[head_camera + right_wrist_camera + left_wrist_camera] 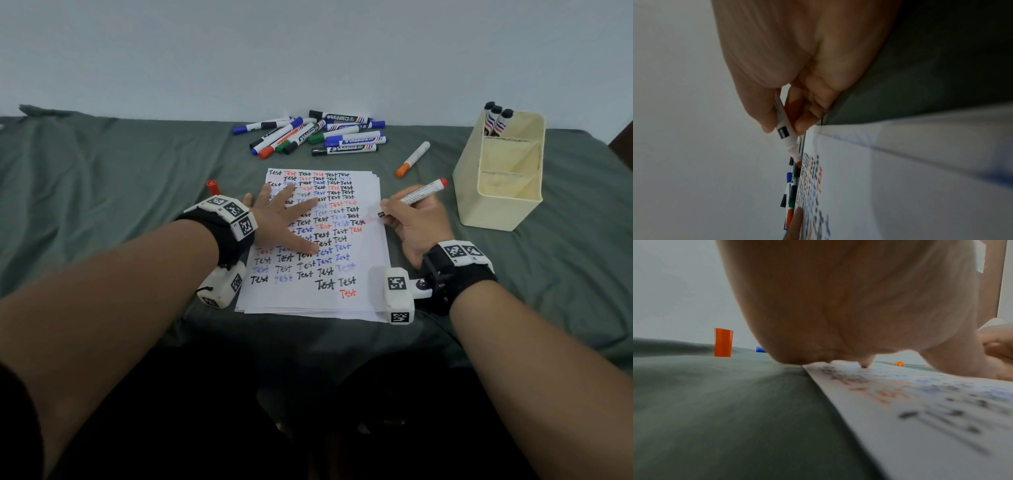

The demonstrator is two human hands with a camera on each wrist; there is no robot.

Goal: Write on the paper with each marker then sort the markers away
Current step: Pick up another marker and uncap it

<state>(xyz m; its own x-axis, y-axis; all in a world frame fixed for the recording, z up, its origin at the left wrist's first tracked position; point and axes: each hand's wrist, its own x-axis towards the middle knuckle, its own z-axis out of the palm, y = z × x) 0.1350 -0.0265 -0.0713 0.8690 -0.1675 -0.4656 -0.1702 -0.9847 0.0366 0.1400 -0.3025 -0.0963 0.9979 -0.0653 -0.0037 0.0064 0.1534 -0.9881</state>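
Observation:
A stack of white paper (356, 301) covered in rows of "Test" in black, red and blue lies on the green cloth. My left hand (284, 219) lies flat on it with fingers spread, pressing it down. My right hand (411, 219) grips an uncapped red marker (419, 193) at the paper's right edge, tip down by the sheet (797, 160). Its red cap (213, 187) stands upright on the cloth left of the paper (920, 426), and the same cap (723, 342) shows in the left wrist view.
A pile of several capped markers (318, 135) lies behind the paper. One orange-capped marker (412, 159) lies alone to the right. A cream divided organiser (500, 205) stands at the right with three black-capped markers (496, 120) in its back compartment.

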